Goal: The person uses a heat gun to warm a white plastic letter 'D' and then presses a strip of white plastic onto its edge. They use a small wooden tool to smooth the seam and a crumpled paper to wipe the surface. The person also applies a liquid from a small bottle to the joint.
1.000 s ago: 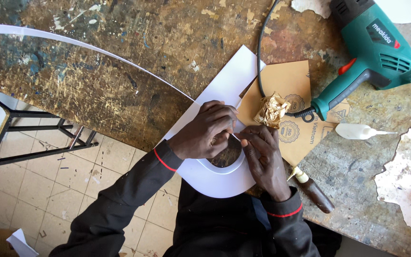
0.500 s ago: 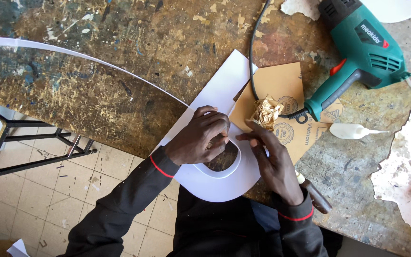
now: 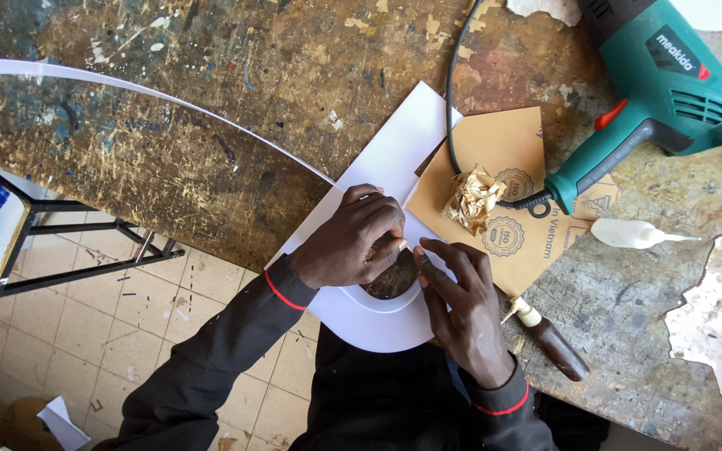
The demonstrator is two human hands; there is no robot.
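A white flat sheet [image 3: 394, 159] with a round hole cut near its rounded end lies over the edge of a worn wooden workbench [image 3: 236, 108]. My left hand [image 3: 353, 238] presses on the sheet at the hole's upper left, fingers curled, possibly around a small tool I cannot make out. My right hand [image 3: 457, 296] rests on the sheet at the hole's right side, fingers extended along its rim. A long thin white strip [image 3: 152, 90] curves away from the sheet toward the upper left.
A sheet of tan sandpaper [image 3: 503, 167] with a crumpled wad [image 3: 471, 199] lies to the right. A green power drill [image 3: 645, 100] with black cord sits at upper right. A white glue nozzle [image 3: 633, 234] and a brown-handled tool [image 3: 555, 342] lie nearby. Tiled floor below left.
The view has shifted slightly. Both hands stay at the hole; my right hand's fingers have moved a little along its right rim.
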